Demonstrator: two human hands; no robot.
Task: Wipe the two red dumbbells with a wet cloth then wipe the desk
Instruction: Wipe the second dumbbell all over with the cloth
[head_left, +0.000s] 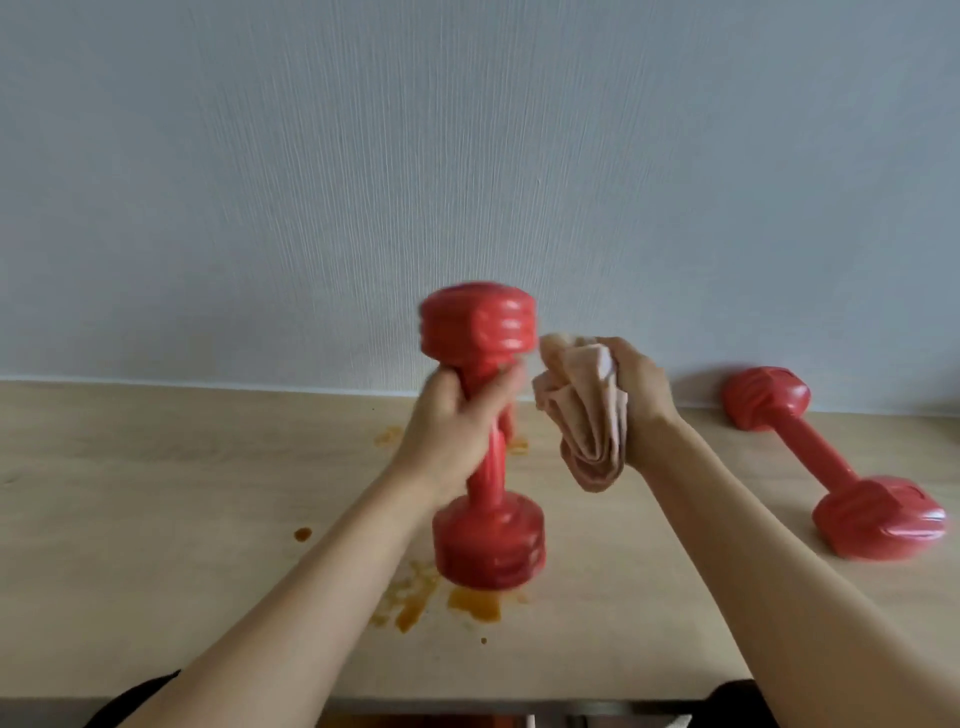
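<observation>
a: where does the held dumbbell (485, 436) sit right now?

b: the left hand (457, 415) has it, fingers wrapped round the handle just under the top head. it's lifted over the worktop (156, 493), long axis close to upright, one head at the top and the other hanging low above the orange stains (441, 597).

a: and the cloth (582, 410)?

b: bunched in the right hand (636, 389), whose grip is closed round it, so the folds hang down and out to the left. it's just beside the dumbbell, on its right, level with the handle and the underside of the top head. whether it touches the red surface i can't tell; there's some blur.

a: so which way does the wipe have to go?

b: i'd judge it as a short move leftward from the right hand, then up and down along the upright handle. the cloth hand is the nearer one; the left only needs to steady or turn the thing.

a: the second dumbbell (831, 462)?

b: lying on the worktop well off to the right, far head by the wall (467, 156), near head toward the person. its axis runs diagonally. the right arm is the closer one to it.

a: progress?

b: looks like the first dumbbell is in hand, and the stains are still there, so the worktop wipe is not yet done.
</observation>
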